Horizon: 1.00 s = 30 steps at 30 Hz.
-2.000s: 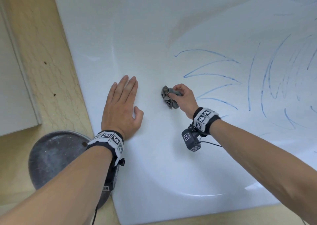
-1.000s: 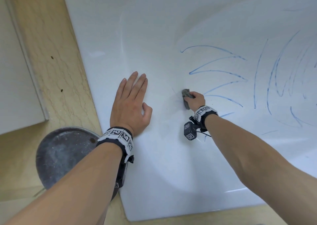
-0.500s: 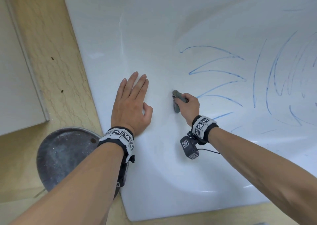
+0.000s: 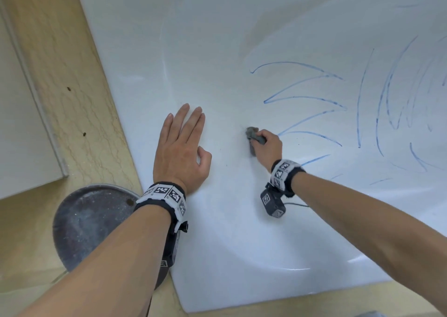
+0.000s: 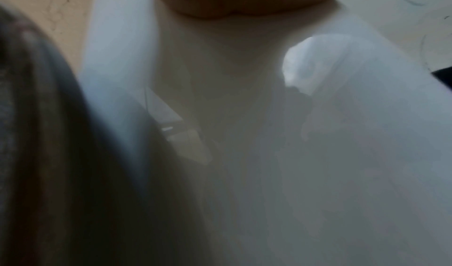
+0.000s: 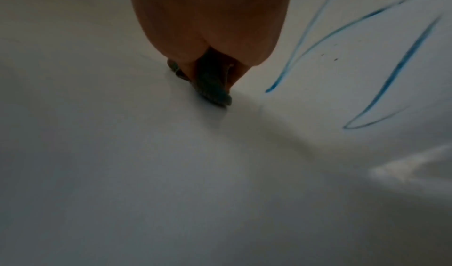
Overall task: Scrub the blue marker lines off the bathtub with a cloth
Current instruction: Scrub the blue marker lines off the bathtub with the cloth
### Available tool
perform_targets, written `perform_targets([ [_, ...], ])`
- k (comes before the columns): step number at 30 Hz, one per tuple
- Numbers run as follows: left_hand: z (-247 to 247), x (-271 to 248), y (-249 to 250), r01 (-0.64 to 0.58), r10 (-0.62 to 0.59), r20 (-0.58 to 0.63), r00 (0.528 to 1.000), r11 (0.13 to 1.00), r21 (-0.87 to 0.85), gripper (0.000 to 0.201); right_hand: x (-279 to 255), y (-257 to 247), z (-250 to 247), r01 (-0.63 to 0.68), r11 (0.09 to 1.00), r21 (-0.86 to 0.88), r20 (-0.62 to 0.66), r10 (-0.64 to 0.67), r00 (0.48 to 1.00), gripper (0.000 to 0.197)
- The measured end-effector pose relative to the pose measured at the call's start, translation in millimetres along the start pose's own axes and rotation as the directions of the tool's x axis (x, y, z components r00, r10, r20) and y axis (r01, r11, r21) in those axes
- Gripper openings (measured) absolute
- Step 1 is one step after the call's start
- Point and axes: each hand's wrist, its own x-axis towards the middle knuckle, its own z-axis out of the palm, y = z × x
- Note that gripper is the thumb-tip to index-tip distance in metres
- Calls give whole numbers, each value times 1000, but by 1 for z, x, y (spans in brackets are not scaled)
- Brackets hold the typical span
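your right hand [image 4: 267, 148] grips the grey cloth [image 4: 252, 137] in a wad against the white bathtub [image 4: 217, 50], its long axis running roughly 12 to 6 in the head view. the blue marker lines [image 4: 309, 99] fan out at its 3 o'clock. your left hand [image 4: 181, 149] lies flat, fingers straight toward 12. the right wrist view alone shows the cloth's lower tip touching the surface — the left wrist view is a blur.

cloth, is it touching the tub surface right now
Touching. The right wrist view shows the cloth, gripped by the right hand, pressed against the white bathtub with no gap beneath its lower edge.
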Motion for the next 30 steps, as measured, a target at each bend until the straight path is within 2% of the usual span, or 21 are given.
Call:
perform_targets([
  [3,1,1,-1,-6,6,-4,1000,1000,-4,64,33,15,5,-181,983,-29,-60,179,982,3],
  [6,0,1,-1,-9,9,-7,1000,1000,-5,64,30,4,13,-206,976,-75,-101,198,975,2],
  [8,0,1,-1,-8,8,-5,1000,1000,-10,64,16,-11,16,-122,991,-45,-105,117,988,4],
  [11,0,1,-1,-7,6,-7,1000,1000,-14,64,-31,-41,17,74,993,93,-61,-69,996,7],
  [14,-1,2,-1,-11,11,-11,1000,1000,-24,64,-77,-61,15,305,947,100,-9,-306,952,13],
  [17,-1,1,-1,-10,9,-10,1000,1000,-25,64,-76,-58,14,381,916,127,24,-387,922,17],
  [19,-1,1,-1,-10,10,-8,1000,1000,-19,64,-46,-49,16,331,938,107,-21,-331,944,14],
  [21,-1,1,-1,-13,13,-5,1000,1000,-20,63,-6,-35,16,210,976,51,-75,-206,976,8],
  [24,0,1,-2,-16,16,-6,1000,999,-30,63,36,-17,17,33,998,-52,-74,-37,997,2],
  [28,0,1,-1,-13,13,-7,1000,999,-38,63,70,-18,14,-97,981,-170,-32,93,995,16],
  [30,0,1,-2,-10,10,-12,1000,999,-41,63,90,-29,15,-128,978,-165,-15,127,992,24],
])
